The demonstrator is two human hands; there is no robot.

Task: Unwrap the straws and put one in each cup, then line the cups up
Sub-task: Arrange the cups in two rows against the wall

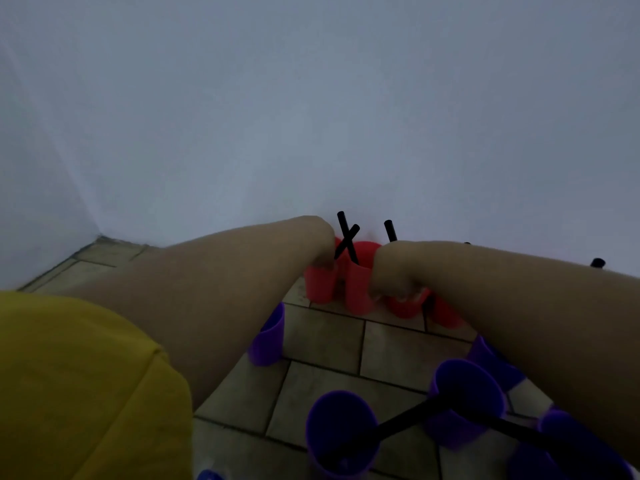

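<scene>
- Head view: the left hand (320, 249) is wrapped round a red cup (320, 284) by the wall (311, 98).
- The right hand (391, 271) holds another red cup (358, 289).
- Black straws (346, 237) stick up from them.
- Purple cups (341, 434) stand nearer on the tiled floor (322, 334).

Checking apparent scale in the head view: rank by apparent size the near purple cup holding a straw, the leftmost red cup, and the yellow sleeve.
1. Yellow sleeve
2. Near purple cup
3. Leftmost red cup, farther away, so true size versus the purple is unsure.
</scene>
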